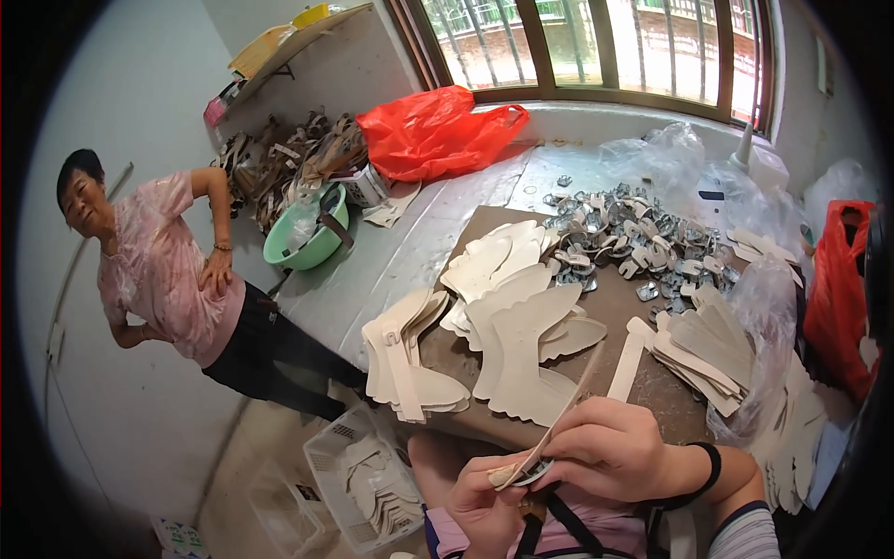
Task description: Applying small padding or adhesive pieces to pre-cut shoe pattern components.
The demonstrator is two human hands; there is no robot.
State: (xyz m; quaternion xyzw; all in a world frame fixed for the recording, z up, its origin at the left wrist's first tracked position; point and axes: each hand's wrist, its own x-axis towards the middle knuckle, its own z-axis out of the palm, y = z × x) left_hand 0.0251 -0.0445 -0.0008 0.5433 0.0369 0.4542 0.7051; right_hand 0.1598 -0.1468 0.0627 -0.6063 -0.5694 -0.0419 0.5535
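Observation:
Near the front edge of the work table, both my hands are closed on one thin beige leather-like piece (570, 410), seen nearly edge-on. My left hand (482, 508) pinches its lower end. My right hand (610, 445) grips it further up, with fingers bent around its side. A small shiny metal part, perhaps a buckle (535, 473), shows between the hands at the lower end; my fingers partly cover it. Just beyond lie stacks of cream scallop-edged cut pieces (526, 349) and a loose cream strip (631, 359).
Metal buckles with beige tabs (643, 233) are heaped at the back. Cream strips (708, 349) lie right, beside clear plastic (764, 317). A red bag (433, 135) and green basin (307, 228) are at far left. A white crate (326, 447) stands below; another person (172, 252) stands left.

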